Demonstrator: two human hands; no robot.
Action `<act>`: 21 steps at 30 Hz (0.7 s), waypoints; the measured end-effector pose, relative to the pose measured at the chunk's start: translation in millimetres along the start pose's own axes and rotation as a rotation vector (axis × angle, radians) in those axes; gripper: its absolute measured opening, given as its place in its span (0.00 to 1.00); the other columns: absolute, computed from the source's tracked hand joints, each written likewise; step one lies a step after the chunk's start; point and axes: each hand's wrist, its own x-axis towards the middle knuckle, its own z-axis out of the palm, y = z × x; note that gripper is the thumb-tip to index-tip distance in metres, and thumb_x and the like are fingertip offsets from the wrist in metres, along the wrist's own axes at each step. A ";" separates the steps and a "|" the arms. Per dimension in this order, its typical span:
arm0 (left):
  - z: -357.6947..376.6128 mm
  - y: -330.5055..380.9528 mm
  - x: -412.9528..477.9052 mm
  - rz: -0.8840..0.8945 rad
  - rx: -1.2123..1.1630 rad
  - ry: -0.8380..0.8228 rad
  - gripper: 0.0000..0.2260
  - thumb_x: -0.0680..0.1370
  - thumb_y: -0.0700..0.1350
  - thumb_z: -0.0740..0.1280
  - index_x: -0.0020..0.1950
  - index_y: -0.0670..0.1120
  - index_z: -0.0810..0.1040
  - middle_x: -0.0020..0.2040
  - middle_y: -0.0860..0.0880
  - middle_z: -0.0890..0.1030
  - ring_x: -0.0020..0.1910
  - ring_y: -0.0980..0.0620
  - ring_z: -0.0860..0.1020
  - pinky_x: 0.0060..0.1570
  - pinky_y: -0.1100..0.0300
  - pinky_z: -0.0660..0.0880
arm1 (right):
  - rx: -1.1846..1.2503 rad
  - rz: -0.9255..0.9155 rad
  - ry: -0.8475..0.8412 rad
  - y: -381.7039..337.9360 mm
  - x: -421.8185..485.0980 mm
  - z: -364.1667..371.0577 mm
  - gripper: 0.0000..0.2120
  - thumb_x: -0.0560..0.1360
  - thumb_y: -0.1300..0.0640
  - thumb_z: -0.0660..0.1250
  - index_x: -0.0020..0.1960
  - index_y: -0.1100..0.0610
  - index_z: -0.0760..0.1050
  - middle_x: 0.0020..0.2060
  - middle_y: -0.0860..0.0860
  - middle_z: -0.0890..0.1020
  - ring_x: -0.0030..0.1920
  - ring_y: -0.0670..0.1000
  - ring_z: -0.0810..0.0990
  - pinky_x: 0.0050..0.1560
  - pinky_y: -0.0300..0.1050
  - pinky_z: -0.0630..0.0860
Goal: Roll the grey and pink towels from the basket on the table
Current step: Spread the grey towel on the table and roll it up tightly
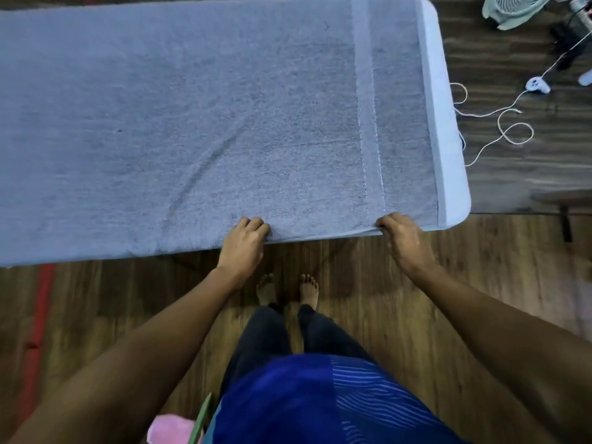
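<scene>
A large grey towel (198, 116) lies spread flat over almost the whole white table (448, 129), with a woven band near its right end. My left hand (245, 241) grips the towel's near edge with curled fingers, roughly mid-frame. My right hand (405, 237) grips the same near edge close to the band, lifting it slightly off the table rim. A pink towel (168, 429) shows at the bottom left, beside the green rim of a basket (201, 418); most of both is hidden by my arm and body.
Wooden floor surrounds the table. To the right lie a white cable (499, 123), a power strip (538, 84) and a pale green fan (515, 9). A red strip (38, 331) runs along the floor at the left. My bare feet stand under the table's near edge.
</scene>
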 end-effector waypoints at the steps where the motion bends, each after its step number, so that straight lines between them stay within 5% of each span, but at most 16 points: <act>1: 0.6 -0.5 -0.8 0.011 -0.001 0.015 0.09 0.70 0.32 0.70 0.48 0.41 0.79 0.46 0.44 0.78 0.44 0.42 0.75 0.37 0.48 0.76 | 0.008 0.020 0.021 2.5 -2.2 1.1 0.07 0.76 0.65 0.65 0.51 0.58 0.79 0.47 0.53 0.80 0.49 0.57 0.77 0.49 0.51 0.74; 10: 20.8 3.9 -19.1 0.039 0.080 0.038 0.08 0.72 0.40 0.71 0.51 0.45 0.80 0.51 0.47 0.76 0.50 0.45 0.72 0.48 0.51 0.69 | 0.068 0.092 0.045 15.0 -43.1 33.1 0.08 0.73 0.65 0.62 0.48 0.59 0.79 0.43 0.52 0.78 0.45 0.56 0.76 0.46 0.50 0.74; 21: 28.0 2.2 -10.3 0.054 0.048 0.154 0.09 0.76 0.50 0.62 0.47 0.46 0.76 0.47 0.47 0.75 0.47 0.46 0.72 0.47 0.50 0.67 | 0.063 0.223 0.186 5.3 -35.4 61.1 0.10 0.68 0.67 0.70 0.48 0.58 0.80 0.44 0.52 0.82 0.46 0.56 0.80 0.47 0.51 0.76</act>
